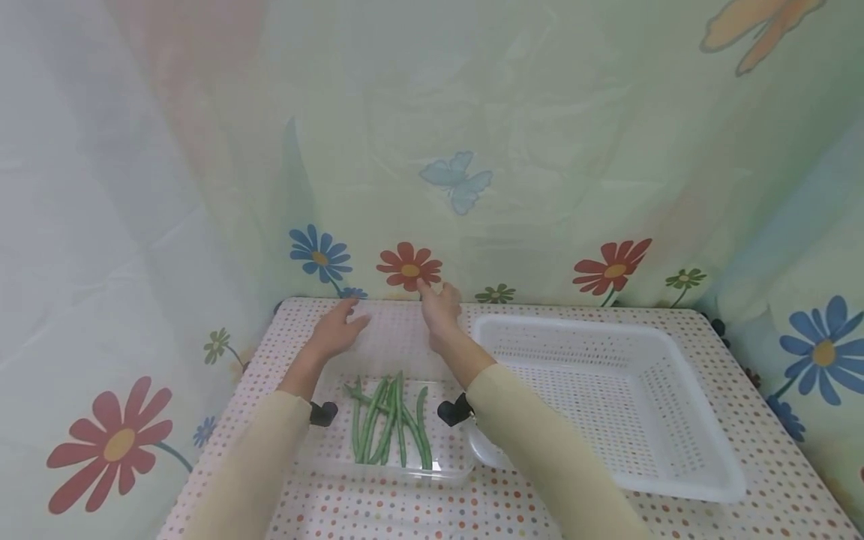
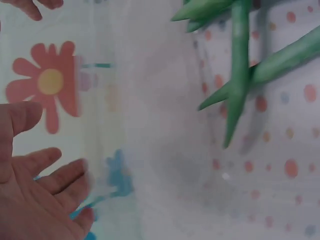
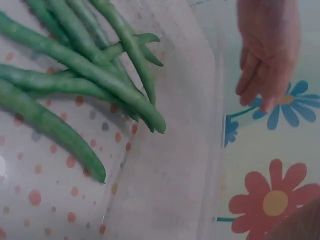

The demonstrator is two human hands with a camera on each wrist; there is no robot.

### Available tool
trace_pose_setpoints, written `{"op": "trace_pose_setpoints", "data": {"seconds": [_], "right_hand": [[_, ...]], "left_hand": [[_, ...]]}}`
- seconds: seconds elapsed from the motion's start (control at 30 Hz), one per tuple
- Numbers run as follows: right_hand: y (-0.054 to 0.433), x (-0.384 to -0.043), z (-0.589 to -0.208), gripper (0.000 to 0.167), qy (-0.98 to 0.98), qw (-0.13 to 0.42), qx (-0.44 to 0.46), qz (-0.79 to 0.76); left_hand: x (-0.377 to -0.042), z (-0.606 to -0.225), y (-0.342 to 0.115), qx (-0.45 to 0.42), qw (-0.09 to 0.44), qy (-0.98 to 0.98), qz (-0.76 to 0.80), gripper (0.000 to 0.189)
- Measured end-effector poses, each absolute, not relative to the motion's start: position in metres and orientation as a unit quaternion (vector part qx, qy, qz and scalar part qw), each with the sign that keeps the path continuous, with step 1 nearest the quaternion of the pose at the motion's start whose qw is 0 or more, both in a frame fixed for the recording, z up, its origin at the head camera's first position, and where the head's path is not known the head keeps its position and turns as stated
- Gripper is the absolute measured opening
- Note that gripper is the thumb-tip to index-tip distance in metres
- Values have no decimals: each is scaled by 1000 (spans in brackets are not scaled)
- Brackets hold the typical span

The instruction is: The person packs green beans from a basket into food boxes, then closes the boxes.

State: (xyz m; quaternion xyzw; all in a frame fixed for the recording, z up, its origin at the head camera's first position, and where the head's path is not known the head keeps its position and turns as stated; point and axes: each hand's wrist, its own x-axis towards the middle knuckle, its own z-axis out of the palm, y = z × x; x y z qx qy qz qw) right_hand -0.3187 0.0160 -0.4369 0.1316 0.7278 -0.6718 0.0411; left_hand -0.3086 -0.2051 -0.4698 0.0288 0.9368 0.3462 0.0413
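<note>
My left hand (image 1: 335, 330) is spread, its thumb apart from the other fingers, at the far left of a clear plastic box (image 1: 451, 474). My right hand (image 1: 441, 309) is raised at the box's far right, fingers loosely bent and nothing seen in them. Several green beans (image 1: 394, 420) lie crossing one another on the box floor. The left wrist view shows the left palm (image 2: 45, 185) beside the translucent far wall, apart from the beans (image 2: 240, 75). In the right wrist view the left hand (image 3: 270, 50) appears past the wall; only a dark sliver of the right hand shows.
A white perforated plastic basket (image 1: 702, 420) stands to the right of the box, under my right forearm. Both sit on a dotted tablecloth (image 1: 378, 514). Flower-printed curtains (image 1: 540, 150) hang behind the table and on both sides.
</note>
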Motion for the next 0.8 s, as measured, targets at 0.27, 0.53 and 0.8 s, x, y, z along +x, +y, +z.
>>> {"op": "trace_pose_setpoints", "data": {"seconds": [0.27,0.53,0.8], "right_hand": [[25,-328,-452,92,817,32,175,-548],[39,-333,-469,95,794,65,190,-574],[45,-336,-480,97,744,122,200,-625]], "left_hand": [[-315,-498,-201,-63,64,951,294,71],[-310,-496,-194,-82,106,942,308,70],[-313,-497,-197,-84,114,941,309,70]]}}
